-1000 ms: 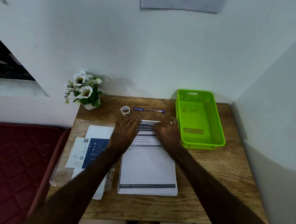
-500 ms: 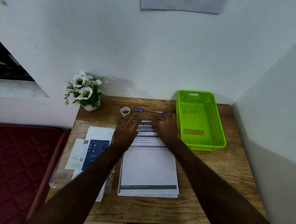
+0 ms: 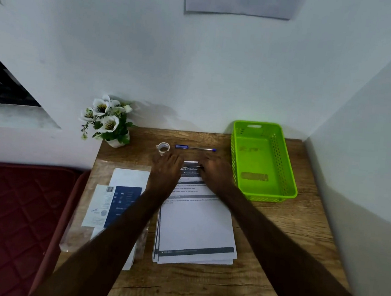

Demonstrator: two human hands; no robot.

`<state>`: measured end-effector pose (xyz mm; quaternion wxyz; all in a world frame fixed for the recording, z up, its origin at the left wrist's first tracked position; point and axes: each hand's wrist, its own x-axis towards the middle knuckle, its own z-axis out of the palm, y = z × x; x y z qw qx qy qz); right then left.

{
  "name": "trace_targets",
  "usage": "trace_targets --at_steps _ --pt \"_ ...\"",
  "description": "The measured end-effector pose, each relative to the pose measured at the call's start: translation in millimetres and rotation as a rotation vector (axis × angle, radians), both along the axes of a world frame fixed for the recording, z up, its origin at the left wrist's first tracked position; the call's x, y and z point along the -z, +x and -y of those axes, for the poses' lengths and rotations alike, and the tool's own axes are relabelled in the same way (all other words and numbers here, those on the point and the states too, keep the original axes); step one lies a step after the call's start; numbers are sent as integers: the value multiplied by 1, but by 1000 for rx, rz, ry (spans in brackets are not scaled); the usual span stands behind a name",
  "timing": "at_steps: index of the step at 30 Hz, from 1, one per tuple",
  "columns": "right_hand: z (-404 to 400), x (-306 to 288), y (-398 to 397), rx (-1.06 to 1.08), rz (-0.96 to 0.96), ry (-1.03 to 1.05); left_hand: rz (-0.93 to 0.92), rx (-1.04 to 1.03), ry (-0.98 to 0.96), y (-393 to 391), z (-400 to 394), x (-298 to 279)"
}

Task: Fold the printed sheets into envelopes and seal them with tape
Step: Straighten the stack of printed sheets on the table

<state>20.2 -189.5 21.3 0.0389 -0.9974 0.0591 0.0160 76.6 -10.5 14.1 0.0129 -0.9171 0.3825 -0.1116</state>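
A stack of printed sheets (image 3: 196,229) lies in the middle of the wooden table (image 3: 275,251), its dark header at the far end. My left hand (image 3: 167,171) lies flat on the stack's far left corner, fingers straight. My right hand (image 3: 214,173) rests on the far right corner, fingers reaching the sheet's top edge; whether it pinches the paper is unclear. A small roll of clear tape (image 3: 163,148) stands just beyond my left fingertips. A blue pen (image 3: 195,148) lies beyond the stack.
A green plastic basket (image 3: 289,178) stands at the back right. At the left lies a clear plastic sleeve with a blue-and-white leaflet (image 3: 114,207). A pot of white flowers (image 3: 107,122) stands at the back left. A red cushion (image 3: 11,213) borders the table's left side.
Both hands have slid away from me along the stack to its far edge. The left fingertips now sit close to the tape roll.
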Motion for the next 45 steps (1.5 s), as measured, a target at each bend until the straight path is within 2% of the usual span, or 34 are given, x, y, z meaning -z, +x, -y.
trace_targets --at_steps 4,10,13,17,24,30,34,41,45 --pt "-8 1 -17 67 22 84 80 57 -123 -4 -9 3" --pt "-22 11 -60 60 231 103 -32 188 -395 -26 -30 20" --pt "-30 20 -80 -16 454 54 -120 170 -436 -46 -35 30" --pt "-41 37 -97 -49 543 10 -132 184 -380 -67 -37 39" --pt "-46 64 -110 -102 487 21 -156 115 -313 -90 -37 53" --pt "-41 73 -109 -97 429 112 -262 30 -249 -93 -30 50" --pt "-51 68 -102 -61 368 112 -358 -3 -214 -91 -31 50" --pt "-65 59 -95 20 127 116 -414 -5 -187 -88 -34 57" --pt "-52 62 -110 152 92 161 -448 -10 -176 -86 -36 59"
